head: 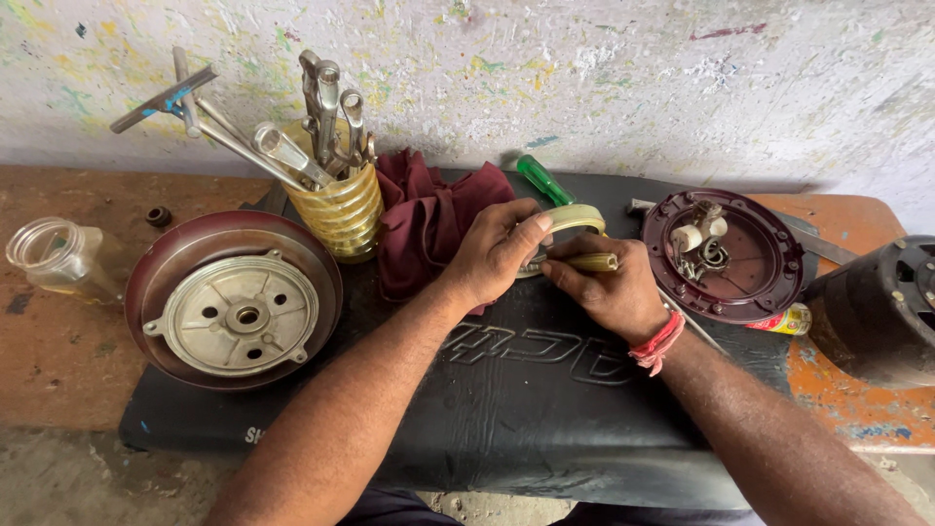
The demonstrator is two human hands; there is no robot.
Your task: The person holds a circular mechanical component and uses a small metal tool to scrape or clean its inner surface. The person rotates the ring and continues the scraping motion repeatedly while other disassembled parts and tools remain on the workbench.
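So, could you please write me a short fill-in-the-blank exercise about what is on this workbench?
1. The spanners stand in a ribbed ____ holder.
2. The crumpled cloth beside it is ____ in colour.
3. The right hand has a red band on its ____.
4. The screwdriver behind the left hand has a ____ handle.

Missing words: yellow; maroon; wrist; green

Person, head-camera view: two forearms, both bare, no sleeves in view. Left hand [495, 251]: no ring, watch or band visible. Right hand [609, 290]: wrist carries a wound thread band [657, 343], red with paler pink strands, several turns. Fingers [531, 229] ungloved, nails short. No other clothing clearly visible.
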